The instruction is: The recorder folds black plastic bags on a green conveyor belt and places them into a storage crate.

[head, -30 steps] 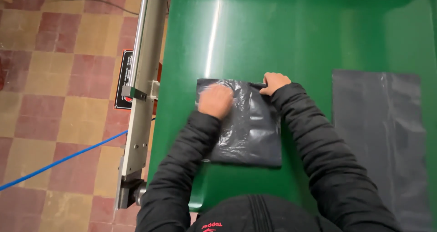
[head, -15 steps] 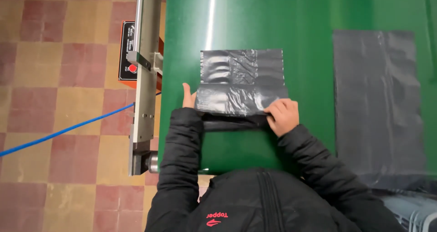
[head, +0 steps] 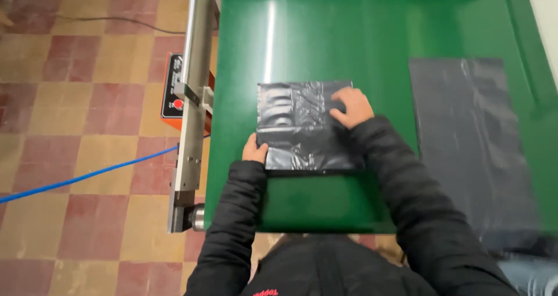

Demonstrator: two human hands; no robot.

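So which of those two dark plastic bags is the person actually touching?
The smaller, folded square bag mid-belt: the right hand lies flat on it, the left hand at its edge. The long bag to the right lies untouched.

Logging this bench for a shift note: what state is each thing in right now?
Folded black plastic bag: flat on the green table, creased.
Left hand: at the bag's left edge.
Right hand: palm down on the bag.
Second dark plastic sheet: spread flat, untouched.
Blue cable: lying across the tiled floor.
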